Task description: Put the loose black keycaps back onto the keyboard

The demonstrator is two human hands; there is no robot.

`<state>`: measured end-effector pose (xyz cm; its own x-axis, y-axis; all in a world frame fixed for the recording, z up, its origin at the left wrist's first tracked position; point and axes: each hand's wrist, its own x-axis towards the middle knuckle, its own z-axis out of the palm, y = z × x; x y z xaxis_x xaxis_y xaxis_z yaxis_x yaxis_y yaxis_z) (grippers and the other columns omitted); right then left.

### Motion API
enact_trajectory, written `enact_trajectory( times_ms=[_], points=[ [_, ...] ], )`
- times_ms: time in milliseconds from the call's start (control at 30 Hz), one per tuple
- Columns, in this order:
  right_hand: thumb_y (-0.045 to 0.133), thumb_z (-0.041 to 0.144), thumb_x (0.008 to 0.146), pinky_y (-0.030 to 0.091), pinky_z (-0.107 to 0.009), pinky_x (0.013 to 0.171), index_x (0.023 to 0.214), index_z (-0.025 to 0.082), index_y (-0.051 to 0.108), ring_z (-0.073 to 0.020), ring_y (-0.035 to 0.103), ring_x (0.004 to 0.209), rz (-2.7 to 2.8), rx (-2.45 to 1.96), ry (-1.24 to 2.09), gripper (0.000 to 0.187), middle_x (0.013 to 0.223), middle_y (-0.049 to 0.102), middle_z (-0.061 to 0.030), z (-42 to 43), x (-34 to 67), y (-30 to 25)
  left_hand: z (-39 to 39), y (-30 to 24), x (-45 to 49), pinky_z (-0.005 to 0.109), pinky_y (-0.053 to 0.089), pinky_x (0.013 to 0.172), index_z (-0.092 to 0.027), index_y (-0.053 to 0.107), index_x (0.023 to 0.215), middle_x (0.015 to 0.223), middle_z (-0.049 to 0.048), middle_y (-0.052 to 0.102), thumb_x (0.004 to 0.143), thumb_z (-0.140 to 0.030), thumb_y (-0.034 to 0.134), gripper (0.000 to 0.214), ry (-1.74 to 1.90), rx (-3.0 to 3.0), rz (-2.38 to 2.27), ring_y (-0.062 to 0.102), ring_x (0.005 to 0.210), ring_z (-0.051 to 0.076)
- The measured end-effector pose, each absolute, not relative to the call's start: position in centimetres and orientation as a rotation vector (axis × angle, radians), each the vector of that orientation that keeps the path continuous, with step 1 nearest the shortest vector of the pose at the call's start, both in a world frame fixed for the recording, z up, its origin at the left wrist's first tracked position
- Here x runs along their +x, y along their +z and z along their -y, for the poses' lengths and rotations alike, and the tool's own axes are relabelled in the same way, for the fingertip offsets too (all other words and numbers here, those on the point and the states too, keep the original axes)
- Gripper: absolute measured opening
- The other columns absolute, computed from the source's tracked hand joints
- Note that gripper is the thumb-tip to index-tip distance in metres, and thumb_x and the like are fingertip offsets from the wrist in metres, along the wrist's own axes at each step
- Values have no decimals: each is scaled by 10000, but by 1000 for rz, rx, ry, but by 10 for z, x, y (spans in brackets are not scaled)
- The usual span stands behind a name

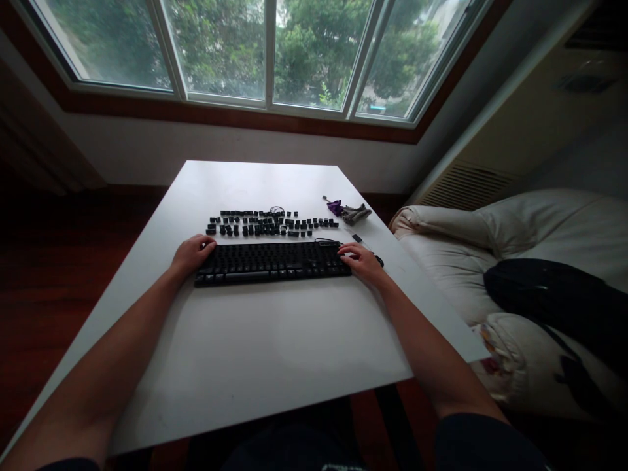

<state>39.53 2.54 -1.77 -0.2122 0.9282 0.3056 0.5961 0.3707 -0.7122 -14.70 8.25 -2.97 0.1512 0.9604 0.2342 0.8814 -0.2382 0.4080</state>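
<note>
A black keyboard (272,260) lies across the middle of the white desk (255,353), its long side facing the person. The left hand (192,255) is curled over the keyboard's left end, touching it; whether it actually grips cannot be told. The right hand (362,260) rests on the right end, released, fingers stretched flat over the keys. Just behind the keyboard, loose keycaps (269,224) sit in rows. Near the desk's right edge lie a purple tool (335,207) and a grey cloth (356,213), touching each other.
</note>
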Motion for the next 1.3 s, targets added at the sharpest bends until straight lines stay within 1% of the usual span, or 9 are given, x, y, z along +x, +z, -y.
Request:
enact_trajectory(
  times_ms=[233, 467, 567, 633, 800, 900, 967, 1100, 1300],
  points=[
    [637, 293, 831, 592, -365, 783, 967, 232, 730, -217, 639, 985, 1960, -1327, 564, 176, 1156, 648, -82, -25, 394, -17, -83, -31, -147, 317, 440, 765, -232, 709, 976, 1031, 55, 692, 905, -487, 463, 362, 677, 2244, -1821, 617, 854, 215],
    [617, 307, 842, 576, -355, 756, 957, 234, 726, -228, 641, 1000, 1971, -1332, 516, 174, 1151, 664, -81, -21, 391, -13, -83, -30, -147, 319, 440, 760, -234, 709, 977, 1028, 57, 692, 907, -495, 458, 369, 669, 2251, -1824, 618, 866, 219],
    [599, 378, 871, 561, -362, 759, 981, 233, 713, -225, 644, 944, 1881, -1350, 451, 215, 1071, 689, -68, -19, 387, -8, -83, -29, -148, 318, 448, 763, -235, 715, 982, 1036, 59, 696, 899, -499, 462, 375, 674, 2242, -1829, 621, 870, 221],
    [579, 446, 888, 548, -365, 763, 911, 224, 689, -217, 636, 879, 1767, -1369, 450, 249, 938, 691, -48, -18, 383, -2, -82, -28, -149, 315, 453, 765, -235, 720, 973, 1037, 58, 698, 890, -499, 470, 372, 685, 2234, -1828, 624, 887, 225],
    [465, 532, 940, 509, -345, 672, 671, 237, 460, -175, 525, 652, 1551, -1227, 785, 399, 658, 524, -15, -18, 366, 21, -80, -26, -153, 317, 453, 763, -242, 725, 955, 1029, 57, 697, 884, -496, 480, 360, 717, 2224, -1817, 625, 908, 233],
    [451, 531, 936, 456, -326, 581, 650, 254, 319, -162, 429, 569, 1509, -1116, 946, 420, 606, 403, 9, -20, 351, 25, -79, -27, -154, 318, 450, 754, -242, 723, 955, 1023, 57, 696, 889, -491, 479, 356, 714, 2231, -1817, 624, 896, 232],
    [444, 548, 928, 427, -317, 547, 646, 258, 279, -157, 382, 541, 1513, -1113, 977, 438, 587, 352, 20, -23, 342, 20, -78, -26, -154, 318, 448, 748, -238, 720, 958, 1020, 58, 694, 893, -488, 473, 357, 707, 2236, -1818, 624, 892, 230],
    [436, 583, 913, 406, -301, 518, 611, 254, 299, -144, 349, 514, 1571, -1193, 999, 467, 561, 333, 28, -27, 331, 6, -76, -24, -153, 316, 451, 756, -237, 714, 963, 1023, 58, 691, 899, -489, 462, 361, 699, 2244, -1806, 626, 900, 227],
    [467, 544, 919, 418, -289, 559, 626, 231, 430, -144, 445, 547, 1754, -1293, 839, 430, 580, 476, 18, -43, 335, 12, -73, -22, -155, 314, 457, 761, -237, 719, 959, 1029, 58, 695, 887, -481, 481, 349, 704, 2230, -1807, 627, 893, 225]
  ],
)
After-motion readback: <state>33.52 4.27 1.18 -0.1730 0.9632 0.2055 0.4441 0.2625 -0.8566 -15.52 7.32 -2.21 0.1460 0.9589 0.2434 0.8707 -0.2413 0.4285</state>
